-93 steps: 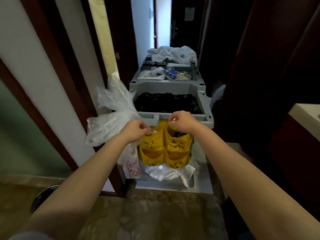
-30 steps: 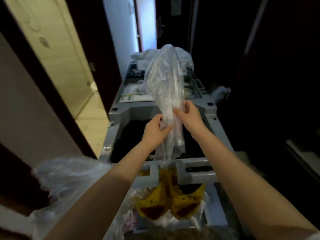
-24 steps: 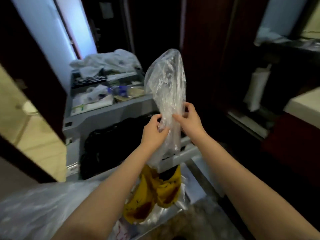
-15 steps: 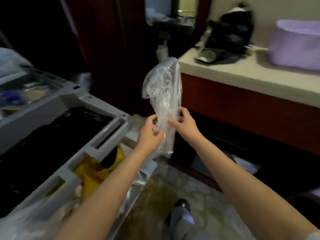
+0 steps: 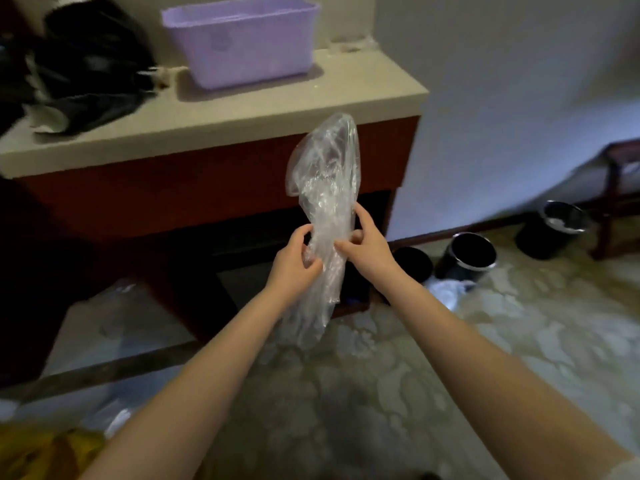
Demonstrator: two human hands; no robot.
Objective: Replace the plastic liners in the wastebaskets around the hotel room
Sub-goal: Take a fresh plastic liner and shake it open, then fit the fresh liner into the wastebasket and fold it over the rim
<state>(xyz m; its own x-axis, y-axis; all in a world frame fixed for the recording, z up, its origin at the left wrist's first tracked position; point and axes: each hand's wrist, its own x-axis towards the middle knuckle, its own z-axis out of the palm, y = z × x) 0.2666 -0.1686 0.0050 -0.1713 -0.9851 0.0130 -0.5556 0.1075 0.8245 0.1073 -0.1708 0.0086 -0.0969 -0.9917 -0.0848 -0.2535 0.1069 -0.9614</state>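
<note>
- Holding a clear plastic liner (image 5: 325,188) upright before us, head view: our left hand (image 5: 294,268) pinches its bunched middle from the left. Our right hand (image 5: 367,251) grips it from the right, fingers curled into the film.
- Liner is crumpled and unopened. Its top puffs above the hands; its tail hangs below them.
- Three dark bins along the wall to our right: near wastebasket (image 5: 414,263) beside the counter (image 5: 242,112), middle wastebasket (image 5: 467,256) tilted, far wastebasket (image 5: 554,230). All are well apart from the liner.
- We cannot tell whether any is lined; something white shows at the far rim.
- Judgement: early stage. We have yet to open the liner, carry it over and fit it.
</note>
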